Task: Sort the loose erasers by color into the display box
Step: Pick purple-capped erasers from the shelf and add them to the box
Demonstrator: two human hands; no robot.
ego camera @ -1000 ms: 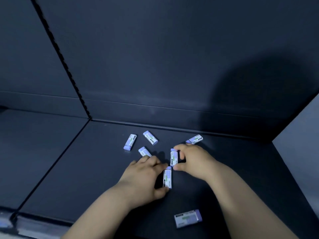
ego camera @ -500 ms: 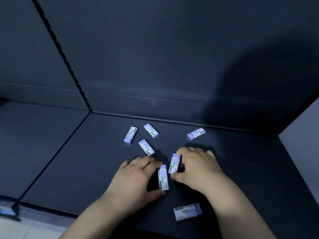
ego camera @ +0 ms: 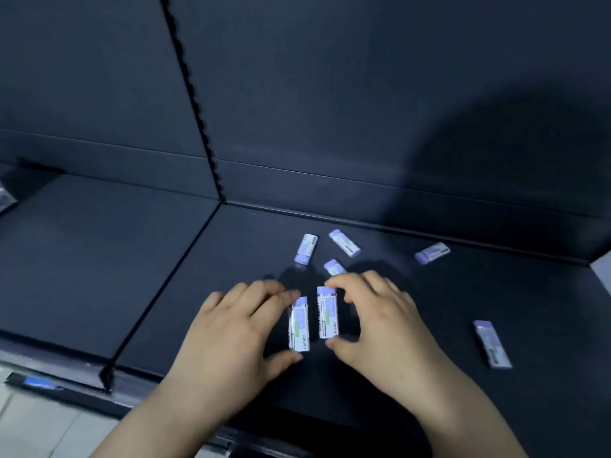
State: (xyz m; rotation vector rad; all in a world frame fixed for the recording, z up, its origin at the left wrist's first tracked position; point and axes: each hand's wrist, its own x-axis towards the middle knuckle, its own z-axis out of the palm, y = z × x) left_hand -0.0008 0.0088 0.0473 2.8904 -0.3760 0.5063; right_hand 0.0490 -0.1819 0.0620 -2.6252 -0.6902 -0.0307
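Several purple erasers in white sleeves lie on a dark shelf. My left hand pinches one eraser between forefinger and thumb. My right hand pinches a second eraser the same way. The two stand side by side, lengthwise, almost touching. Loose erasers lie beyond the hands: one, another, and a third partly hidden by my right fingers. Two more loose erasers lie at the right, one at the back and one nearer. No display box shows.
A black divider seam splits this shelf from the shelf to the left. A slotted upright runs up the dark back wall. A grey side panel bounds the right. The shelf front edge carries a blurred blue label.
Both hands drew the two erasers toward me and lined them up parallel. The view shifted right, so the near eraser now sits far right.
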